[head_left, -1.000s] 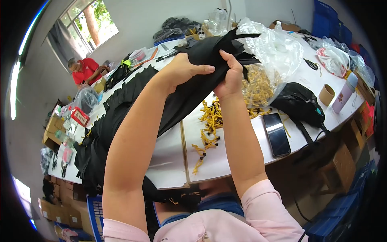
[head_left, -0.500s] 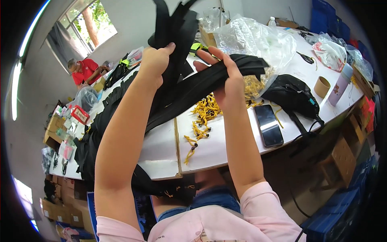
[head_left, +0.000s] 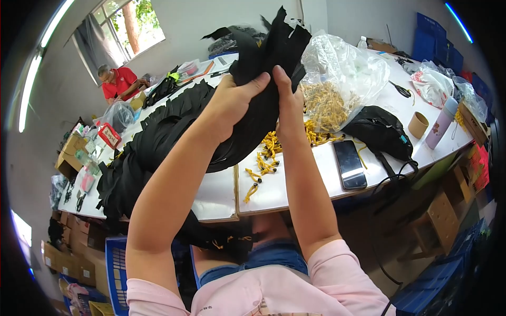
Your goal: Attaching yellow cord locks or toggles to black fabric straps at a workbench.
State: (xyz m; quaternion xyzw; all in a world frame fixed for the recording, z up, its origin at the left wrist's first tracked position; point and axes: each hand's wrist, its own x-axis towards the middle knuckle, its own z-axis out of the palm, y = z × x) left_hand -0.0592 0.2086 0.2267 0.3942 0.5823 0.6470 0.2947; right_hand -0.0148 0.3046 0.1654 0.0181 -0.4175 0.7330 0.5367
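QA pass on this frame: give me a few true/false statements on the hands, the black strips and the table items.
1. Both hands grip the bundle of black strips. True: the left hand and right hand are closed on it.
2. The bundle lies flat on the table. False: its gripped end is raised above the table.
3. The phone lies on the table, screen dark. True.
4. The clear bag holds blue parts. False: it holds yellow pieces.
5. The tape roll stands left of the phone. False: it stands to the right, beside a pale bottle.
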